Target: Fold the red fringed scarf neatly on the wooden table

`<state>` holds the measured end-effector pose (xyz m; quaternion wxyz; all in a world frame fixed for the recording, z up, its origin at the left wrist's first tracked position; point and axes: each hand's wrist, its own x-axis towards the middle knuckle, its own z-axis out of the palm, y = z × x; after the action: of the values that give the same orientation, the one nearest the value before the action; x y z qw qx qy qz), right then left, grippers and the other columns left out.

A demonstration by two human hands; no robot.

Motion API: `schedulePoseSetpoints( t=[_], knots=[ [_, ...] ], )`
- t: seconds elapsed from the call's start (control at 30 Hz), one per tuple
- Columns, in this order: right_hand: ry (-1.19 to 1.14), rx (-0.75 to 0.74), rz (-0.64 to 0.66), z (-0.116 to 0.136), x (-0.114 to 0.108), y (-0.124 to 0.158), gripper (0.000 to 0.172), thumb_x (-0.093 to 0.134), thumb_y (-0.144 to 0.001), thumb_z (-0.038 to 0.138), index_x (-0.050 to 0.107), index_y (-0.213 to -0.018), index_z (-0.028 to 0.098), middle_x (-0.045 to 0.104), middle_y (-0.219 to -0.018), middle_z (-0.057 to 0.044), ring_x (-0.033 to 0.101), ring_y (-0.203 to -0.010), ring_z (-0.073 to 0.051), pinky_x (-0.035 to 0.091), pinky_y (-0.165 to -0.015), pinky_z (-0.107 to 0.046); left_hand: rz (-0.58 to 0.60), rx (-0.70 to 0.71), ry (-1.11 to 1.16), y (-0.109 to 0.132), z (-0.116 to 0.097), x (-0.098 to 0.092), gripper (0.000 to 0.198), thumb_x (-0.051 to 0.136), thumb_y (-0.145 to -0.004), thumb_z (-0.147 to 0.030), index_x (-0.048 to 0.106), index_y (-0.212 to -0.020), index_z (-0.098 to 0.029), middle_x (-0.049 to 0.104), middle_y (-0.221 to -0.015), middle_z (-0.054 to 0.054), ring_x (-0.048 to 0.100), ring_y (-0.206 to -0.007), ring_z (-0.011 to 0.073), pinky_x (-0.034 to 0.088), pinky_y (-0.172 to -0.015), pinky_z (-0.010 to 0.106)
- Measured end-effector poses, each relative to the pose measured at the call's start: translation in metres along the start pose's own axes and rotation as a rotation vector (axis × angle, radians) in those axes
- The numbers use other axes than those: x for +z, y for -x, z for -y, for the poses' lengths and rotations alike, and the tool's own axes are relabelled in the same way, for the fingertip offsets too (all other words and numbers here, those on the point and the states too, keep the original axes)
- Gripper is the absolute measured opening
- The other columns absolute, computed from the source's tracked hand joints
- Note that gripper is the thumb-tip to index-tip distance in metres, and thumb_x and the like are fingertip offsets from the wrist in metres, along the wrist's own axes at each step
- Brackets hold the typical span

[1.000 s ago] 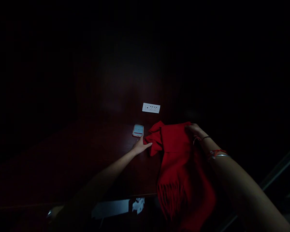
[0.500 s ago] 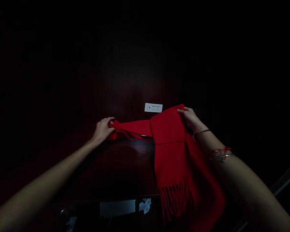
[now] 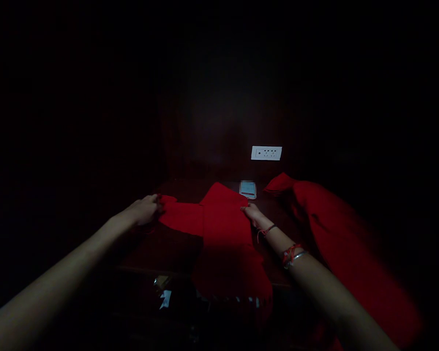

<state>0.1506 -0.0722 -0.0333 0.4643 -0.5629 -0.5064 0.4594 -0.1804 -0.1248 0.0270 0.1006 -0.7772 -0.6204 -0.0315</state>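
Note:
A red fringed scarf [image 3: 227, 224] is stretched between my hands over a dark table, its fringed end hanging past the front edge. At its narrow left part, my left hand [image 3: 146, 209] is closed on the cloth. My right hand [image 3: 253, 214], with bracelets on the wrist, pinches the right edge of the wider folded part. More red cloth [image 3: 336, 234] lies behind and beyond my right forearm, blurred at its lower end; whether it joins the same scarf is hidden.
A white socket panel [image 3: 266, 153] is on the dark back wall. Below it a phone [image 3: 248, 189] with a lit screen lies on the table [image 3: 183, 251]. Under the table's front edge, white scraps [image 3: 165, 299] show in the dark. Most surroundings are too dark to make out.
Both hands have come down and my right hand has moved left with the scarf. Some red cloth now lies right of my arm. The phone has come into view, and the camera has shifted.

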Motion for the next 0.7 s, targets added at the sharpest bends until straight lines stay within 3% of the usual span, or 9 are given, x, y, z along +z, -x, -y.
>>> schedulePoseSetpoints(
  t=[0.07, 0.17, 0.27, 0.33, 0.43, 0.53, 0.6, 0.7],
  knots=[
    [0.077, -0.013, -0.033, 0.000, -0.005, -0.002, 0.023, 0.041, -0.063, 0.009, 0.051, -0.083, 0.013, 0.061, -0.075, -0.004, 0.057, -0.064, -0.013, 0.045, -0.058, -0.023, -0.083, 0.139, -0.051, -0.015, -0.022, -0.005, 0.025, 0.038, -0.073, -0.023, 0.059, -0.085, -0.018, 0.049, -0.103, 0.007, 0.047, -0.088, 0.0197, 0.037, -0.075, 0.030],
    [0.215, -0.039, -0.124, 0.007, -0.010, -0.010, 0.028, 0.041, -0.065, 0.012, 0.049, -0.092, 0.014, 0.059, -0.090, -0.005, 0.056, -0.074, -0.013, 0.044, -0.063, -0.022, -0.103, 0.254, 0.039, -0.041, -0.064, 0.000, 0.036, 0.027, -0.080, -0.030, 0.051, -0.103, -0.017, 0.045, -0.109, 0.007, 0.043, -0.098, 0.0170, 0.032, -0.084, 0.026],
    [0.364, -0.047, -0.209, 0.011, -0.013, -0.016, 0.032, 0.041, -0.067, 0.015, 0.047, -0.098, 0.017, 0.055, -0.098, -0.005, 0.053, -0.085, -0.014, 0.041, -0.070, -0.022, -0.013, 0.170, 0.169, -0.063, -0.104, 0.023, 0.054, 0.024, -0.079, -0.046, 0.033, -0.120, -0.013, 0.033, -0.123, 0.011, 0.033, -0.110, 0.0211, 0.028, -0.088, 0.029],
    [0.465, -0.021, -0.240, 0.010, -0.018, -0.016, 0.033, 0.043, -0.066, 0.016, 0.046, -0.099, 0.016, 0.055, -0.098, -0.008, 0.052, -0.087, -0.017, 0.039, -0.072, -0.024, 0.120, 0.058, 0.235, -0.072, -0.122, 0.038, 0.066, 0.023, -0.076, -0.053, 0.021, -0.126, -0.010, 0.024, -0.129, 0.014, 0.024, -0.116, 0.0249, 0.025, -0.090, 0.035],
    [0.585, 0.022, -0.250, 0.011, -0.026, -0.011, 0.036, 0.047, -0.065, 0.019, 0.047, -0.099, 0.011, 0.055, -0.095, -0.013, 0.052, -0.086, -0.022, 0.039, -0.072, -0.028, 0.227, -0.109, 0.302, -0.075, -0.137, 0.055, 0.071, 0.021, -0.074, -0.058, 0.008, -0.129, -0.014, 0.016, -0.132, 0.013, 0.013, -0.119, 0.0274, 0.020, -0.091, 0.043],
    [0.684, -0.031, -0.261, 0.016, -0.028, -0.006, 0.045, 0.049, -0.065, 0.020, 0.040, -0.108, 0.011, 0.052, -0.100, -0.014, 0.050, -0.089, -0.023, 0.038, -0.073, -0.030, 0.099, -0.207, 0.342, -0.073, -0.140, 0.063, 0.076, 0.022, -0.072, -0.061, -0.003, -0.129, -0.018, 0.010, -0.133, 0.012, 0.009, -0.120, 0.0251, 0.018, -0.092, 0.044],
    [0.828, -0.176, -0.251, 0.022, -0.023, -0.007, 0.050, 0.049, -0.065, 0.021, 0.036, -0.113, 0.014, 0.047, -0.107, -0.013, 0.046, -0.095, -0.023, 0.036, -0.077, -0.030, 0.022, -0.256, 0.368, -0.071, -0.139, 0.066, 0.083, 0.024, -0.068, -0.064, -0.005, -0.129, -0.015, 0.008, -0.133, 0.013, 0.010, -0.120, 0.0241, 0.020, -0.092, 0.040],
    [1.027, -0.329, -0.171, 0.034, -0.009, -0.020, 0.045, 0.047, -0.069, 0.026, 0.038, -0.111, 0.014, 0.044, -0.110, -0.014, 0.042, -0.100, -0.024, 0.035, -0.079, -0.031, -0.017, -0.326, 0.370, -0.069, -0.134, 0.068, 0.082, 0.020, -0.071, -0.062, -0.002, -0.129, -0.009, 0.010, -0.133, 0.014, 0.011, -0.120, 0.0229, 0.018, -0.094, 0.038]
  ],
)
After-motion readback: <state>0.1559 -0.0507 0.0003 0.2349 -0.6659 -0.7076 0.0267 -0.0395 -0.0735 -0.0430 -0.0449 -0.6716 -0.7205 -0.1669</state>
